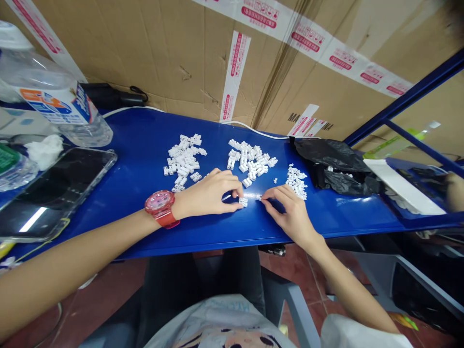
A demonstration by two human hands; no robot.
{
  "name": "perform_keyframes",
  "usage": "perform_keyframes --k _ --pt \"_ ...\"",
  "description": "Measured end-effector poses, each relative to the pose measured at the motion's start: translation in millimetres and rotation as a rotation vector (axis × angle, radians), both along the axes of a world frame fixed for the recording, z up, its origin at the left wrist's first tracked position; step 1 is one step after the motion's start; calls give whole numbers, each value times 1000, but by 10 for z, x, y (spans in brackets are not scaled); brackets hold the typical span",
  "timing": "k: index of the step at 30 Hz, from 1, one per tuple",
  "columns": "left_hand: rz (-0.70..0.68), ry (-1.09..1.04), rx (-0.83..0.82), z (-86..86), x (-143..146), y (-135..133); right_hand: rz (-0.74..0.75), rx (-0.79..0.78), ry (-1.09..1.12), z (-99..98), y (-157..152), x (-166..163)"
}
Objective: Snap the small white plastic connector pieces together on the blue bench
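My left hand (217, 192), with a red watch on its wrist, pinches a small white plastic block (243, 202) just above the blue tabletop. Facing it, my right hand (286, 209) has thumb and forefinger closed on a tiny white plastic piece (258, 197). A short gap separates the two parts. Beyond my left hand lies a heap of white blocks (184, 157), and a second heap of similar blocks (252, 159) sits farther to the right. A pile of much smaller white pieces (296, 181) is right behind my right hand.
A black plastic bag (333, 164) and a white tray (402, 186) stand at the right, near a blue metal frame (402, 99). At the left are a phone (61, 188) and a plastic bottle (65, 92). Cardboard (174, 53) backs the table.
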State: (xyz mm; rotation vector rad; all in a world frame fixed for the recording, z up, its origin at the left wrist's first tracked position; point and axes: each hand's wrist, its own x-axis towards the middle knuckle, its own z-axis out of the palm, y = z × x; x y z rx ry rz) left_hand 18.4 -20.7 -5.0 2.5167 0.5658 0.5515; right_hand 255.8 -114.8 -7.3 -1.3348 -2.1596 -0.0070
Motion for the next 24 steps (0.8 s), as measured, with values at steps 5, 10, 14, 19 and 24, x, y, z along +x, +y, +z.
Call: perform_keyframes --k 5,10,14,19,24 --pt "8 -11 -27 -31 40 -38 65 47 88 47 75 -226" --pt "16 -27 -56 -53 24 -12 119 37 57 41 76 -292" --pt "16 -28 -62 -51 31 -19 139 47 48 26 94 -312" --pt "21 -12 -65 -29 39 -33 141 11 29 27 89 -330" --pt "13 -29 -59 -42 43 -33 94 23 25 17 68 -315"
